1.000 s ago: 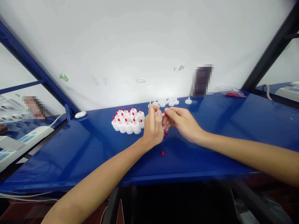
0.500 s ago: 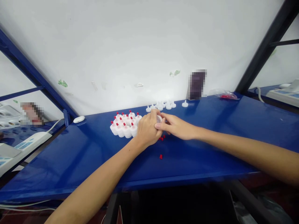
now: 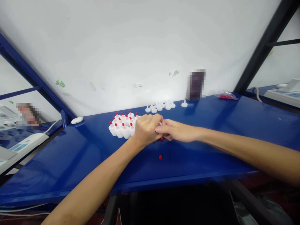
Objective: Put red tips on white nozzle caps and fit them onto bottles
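Observation:
Above the middle of the blue table, my left hand (image 3: pixel 147 128) curls closed around a small white plastic bottle (image 3: pixel 160 123). Only a sliver of it shows between the hands. My right hand (image 3: pixel 177 130) meets it from the right, thumb and fingers closed on the same bottle. Left of my left hand stands a tight group of white bottles (image 3: pixel 126 132) with red tips. Several white nozzle caps (image 3: pixel 159 107) stand behind my hands near the wall. Small red tip caps (image 3: pixel 161 139) lie partly hidden under my hands, and a single red cap (image 3: pixel 160 157) lies nearer the front edge.
The blue table (image 3: pixel 82 162) runs along a white wall. At its back stand a blurred-out dark phone-like object (image 3: pixel 196 85) and a clear bag with red pieces (image 3: pixel 226 96). A white oval case (image 3: pixel 77 120) lies back left. Power strips (image 3: pixel 25 145) sit beyond the left frame.
My left hand has turned over the bottle, its knuckles rolling right, so the bottle's round white end is now mostly covered. The right hand stays against it. The view shifted slightly.

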The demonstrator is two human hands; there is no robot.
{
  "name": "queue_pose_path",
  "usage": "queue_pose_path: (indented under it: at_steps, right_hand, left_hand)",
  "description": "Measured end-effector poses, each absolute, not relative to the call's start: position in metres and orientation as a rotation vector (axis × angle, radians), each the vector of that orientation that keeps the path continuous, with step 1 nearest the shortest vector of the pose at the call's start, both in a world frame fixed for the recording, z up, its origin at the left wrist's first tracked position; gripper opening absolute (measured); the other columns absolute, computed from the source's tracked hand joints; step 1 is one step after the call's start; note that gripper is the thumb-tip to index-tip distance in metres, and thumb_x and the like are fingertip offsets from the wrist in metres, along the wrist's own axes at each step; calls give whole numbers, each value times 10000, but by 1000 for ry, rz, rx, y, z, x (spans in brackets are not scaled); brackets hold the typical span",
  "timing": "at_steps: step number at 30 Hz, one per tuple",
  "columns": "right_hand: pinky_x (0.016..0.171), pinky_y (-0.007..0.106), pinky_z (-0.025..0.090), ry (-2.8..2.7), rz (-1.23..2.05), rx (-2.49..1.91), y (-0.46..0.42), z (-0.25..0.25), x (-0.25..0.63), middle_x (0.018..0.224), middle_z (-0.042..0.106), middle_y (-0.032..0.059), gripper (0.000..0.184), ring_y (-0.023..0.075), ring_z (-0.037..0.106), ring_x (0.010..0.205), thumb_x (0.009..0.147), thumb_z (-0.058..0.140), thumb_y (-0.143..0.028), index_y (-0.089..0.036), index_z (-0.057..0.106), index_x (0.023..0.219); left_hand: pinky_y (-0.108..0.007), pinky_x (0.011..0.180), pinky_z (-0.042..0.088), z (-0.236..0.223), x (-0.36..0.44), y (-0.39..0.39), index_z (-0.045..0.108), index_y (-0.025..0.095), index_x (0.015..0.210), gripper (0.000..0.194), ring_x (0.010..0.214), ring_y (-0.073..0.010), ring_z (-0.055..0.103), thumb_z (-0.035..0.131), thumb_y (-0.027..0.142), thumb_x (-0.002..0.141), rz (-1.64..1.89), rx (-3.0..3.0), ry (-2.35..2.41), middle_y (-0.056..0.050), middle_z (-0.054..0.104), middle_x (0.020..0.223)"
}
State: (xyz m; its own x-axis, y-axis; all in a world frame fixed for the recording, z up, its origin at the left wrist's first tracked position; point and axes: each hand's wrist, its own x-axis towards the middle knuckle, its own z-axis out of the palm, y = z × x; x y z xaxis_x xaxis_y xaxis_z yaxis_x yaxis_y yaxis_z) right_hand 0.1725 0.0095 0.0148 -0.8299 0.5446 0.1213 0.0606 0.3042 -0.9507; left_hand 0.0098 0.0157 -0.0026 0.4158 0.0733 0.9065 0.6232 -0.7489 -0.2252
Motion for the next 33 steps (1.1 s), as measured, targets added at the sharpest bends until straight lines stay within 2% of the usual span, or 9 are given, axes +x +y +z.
queue_pose_path:
  at_steps: [5, 8, 10, 12, 16, 24, 27, 31, 33]
  right_hand:
    - [440, 262, 183, -2180, 1509, -721, 1, 27, 172, 541, 203, -79, 400, 82, 176, 487, 867, 491, -387, -239, 249, 586]
    - [441, 264, 195, -2106, 1475, -785, -7, 30, 166, 517, 250, -70, 309, 84, 212, 481, 804, 450, -308, -232, 293, 549]
    - [460, 263, 224, -2083, 1395, -798, -11, 31, 162, 515, 313, -60, 275, 88, 264, 498, 780, 440, -299, -218, 352, 533]
    - [477, 264, 234, -2090, 1288, -827, -14, 33, 157, 522, 351, -54, 260, 92, 297, 516, 767, 447, -299, -209, 385, 532]
    - [470, 266, 204, -2127, 1139, -914, -19, 36, 149, 515, 333, -63, 262, 88, 283, 509, 753, 477, -295, -207, 378, 527]
    - [475, 254, 240, -2151, 1046, -892, -14, 35, 150, 523, 368, -66, 250, 86, 328, 517, 774, 515, -271, -200, 411, 558]
    - [481, 247, 266, -2228, 1178, -700, 1, 42, 155, 551, 373, -68, 237, 89, 321, 520, 829, 530, -295, -204, 427, 635]
    - [495, 252, 349, -1994, 1562, -324, 17, 51, 150, 604, 386, -50, 370, 104, 350, 520, 953, 392, -478, -213, 428, 699]
    - [477, 245, 328, -1878, 1555, -282, 22, 52, 142, 603, 344, -54, 367, 101, 335, 509, 976, 377, -437, -216, 402, 684]
  left_hand:
    - [-272, 500, 288, 1, 11, 15, 469, 220, 683, 188, 455, -120, 427, 503, 256, 864, -1308, -2124, -511, 44, 461, 504]
    - [-275, 497, 295, 2, 11, 15, 443, 221, 691, 262, 459, -125, 414, 462, 360, 912, -1333, -2129, -464, 38, 451, 517]
    - [-281, 487, 281, 3, 10, 16, 423, 222, 690, 301, 449, -125, 385, 422, 391, 939, -1386, -2132, -425, 40, 424, 512]
    - [-282, 478, 257, 3, 8, 17, 399, 223, 682, 297, 437, -120, 346, 421, 350, 950, -1444, -2127, -399, 49, 387, 505]
    - [-278, 478, 235, 0, 4, 18, 356, 224, 667, 310, 439, -110, 299, 446, 279, 959, -1520, -2101, -381, 57, 338, 518]
    - [-291, 476, 222, -1, 1, 24, 352, 223, 648, 355, 439, -114, 285, 419, 301, 987, -1490, -2070, -342, 56, 317, 514]
    - [-296, 492, 252, 11, 0, 27, 425, 219, 695, 295, 470, -130, 353, 452, 320, 971, -1446, -2022, -351, 39, 396, 542]
    - [-280, 512, 326, 26, -7, 28, 497, 208, 852, 152, 520, -128, 414, 478, 319, 954, -1524, -1904, -415, 23, 466, 634]
    - [-286, 521, 361, 30, -12, 27, 509, 208, 923, 181, 552, -137, 439, 467, 382, 951, -1530, -1914, -393, 10, 483, 673]
